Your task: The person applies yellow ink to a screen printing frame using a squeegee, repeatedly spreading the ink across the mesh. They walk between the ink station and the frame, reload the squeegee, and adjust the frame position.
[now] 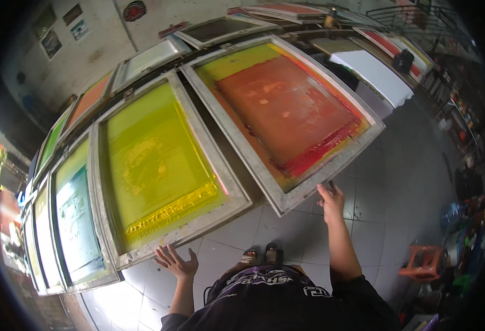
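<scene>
Two screen printing frames lie side by side in front of me. The left one, a yellow screen frame (143,160), has a thick ridge of yellow ink along its near end. My left hand (177,263) is at that frame's near edge, fingers spread and holding nothing. The right one, a red screen frame (286,105), carries wet red ink along its near and right sides. It sits tilted, its near corner reaching out over the floor. My right hand (332,203) grips its near edge with curled fingers, which partly hide the contact.
More screen frames curve away leftward, including a teal one (79,220) and a white one (148,63). A white sheet or board (372,77) lies at the far right. An orange plastic stool (423,260) stands on the tiled floor, with cluttered goods (457,220) beside it.
</scene>
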